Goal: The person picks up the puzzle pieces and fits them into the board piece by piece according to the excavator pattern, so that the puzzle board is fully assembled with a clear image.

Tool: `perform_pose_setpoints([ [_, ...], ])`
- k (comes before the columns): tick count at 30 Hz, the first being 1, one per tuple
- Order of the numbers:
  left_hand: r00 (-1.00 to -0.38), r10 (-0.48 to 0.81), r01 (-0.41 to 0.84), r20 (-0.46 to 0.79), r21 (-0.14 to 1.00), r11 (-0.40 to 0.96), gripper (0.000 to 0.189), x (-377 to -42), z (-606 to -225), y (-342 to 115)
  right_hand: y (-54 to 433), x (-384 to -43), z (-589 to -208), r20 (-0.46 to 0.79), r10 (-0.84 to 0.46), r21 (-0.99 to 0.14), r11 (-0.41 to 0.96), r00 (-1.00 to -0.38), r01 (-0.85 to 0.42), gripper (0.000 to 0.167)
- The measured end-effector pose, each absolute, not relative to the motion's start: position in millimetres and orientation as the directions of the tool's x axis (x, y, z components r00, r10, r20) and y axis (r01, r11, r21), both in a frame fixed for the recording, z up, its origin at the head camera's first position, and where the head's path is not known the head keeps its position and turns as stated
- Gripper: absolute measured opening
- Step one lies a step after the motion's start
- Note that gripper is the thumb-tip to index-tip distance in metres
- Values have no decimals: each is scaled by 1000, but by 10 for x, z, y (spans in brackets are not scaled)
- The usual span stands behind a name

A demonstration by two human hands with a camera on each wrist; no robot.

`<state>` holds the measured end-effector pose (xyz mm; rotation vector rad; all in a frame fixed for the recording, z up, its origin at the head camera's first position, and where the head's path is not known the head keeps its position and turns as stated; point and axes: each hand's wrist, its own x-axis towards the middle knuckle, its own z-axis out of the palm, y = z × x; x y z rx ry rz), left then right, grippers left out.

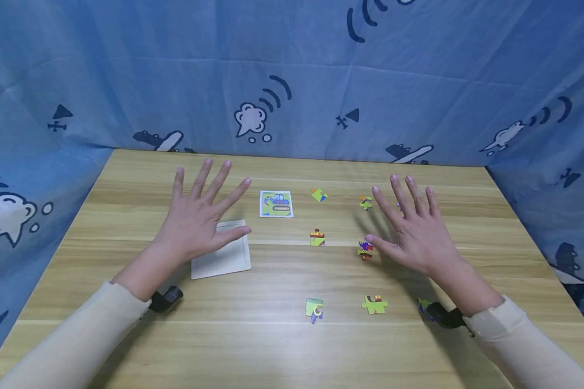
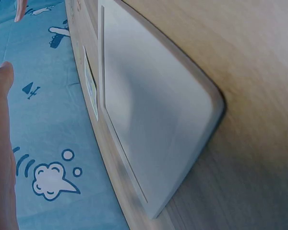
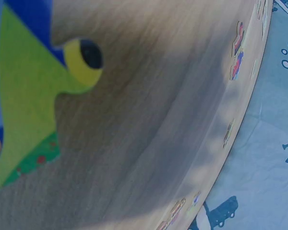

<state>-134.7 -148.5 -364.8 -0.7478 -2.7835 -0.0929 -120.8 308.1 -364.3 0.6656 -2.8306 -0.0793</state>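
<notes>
Left hand [image 1: 194, 224] at left-centre of the head frame, right hand [image 1: 413, 240] at right-centre, both raised over the bench [image 1: 267, 356]. Left grip: fingers and thumb spread wide, nothing in it. Right grip: same, fingers fanned, nothing held. Left thumb overlaps the white board [image 1: 224, 259], left of centre; left wrist view puts the board flat on the bench, thumb apart from it. Picture card [image 1: 276, 205] with a blue digger lies just above centre, near the left fingertips. Jigsaw pieces are scattered centre to right: yellow-green one [image 1: 318, 195] above centre, orange-topped one [image 1: 365, 203] to its right beside the right index finger, red-striped one [image 1: 317, 237] near centre, blue-and-red bit [image 1: 365, 248] at the right thumb tip; can't tell if that's one piece or two. Lower down: green piece with a purple tab [image 1: 314, 309] and a lime piece [image 1: 374, 304]. One more piece [image 1: 424, 306] at lower right, partly hidden behind the right wrist camera [image 1: 446, 315]; it looms large at the left edge of the right wrist view. Blue printed cloth [image 1: 292, 65] fills the top.
</notes>
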Motion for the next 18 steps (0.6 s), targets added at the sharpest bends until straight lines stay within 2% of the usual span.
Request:
perform_pose_setpoints([
  [18,-847,466,482,257,1,876,103,-1299,-3654,-1510,3062,-1219,-3635,221,-441,102,897,-870,-429,96],
])
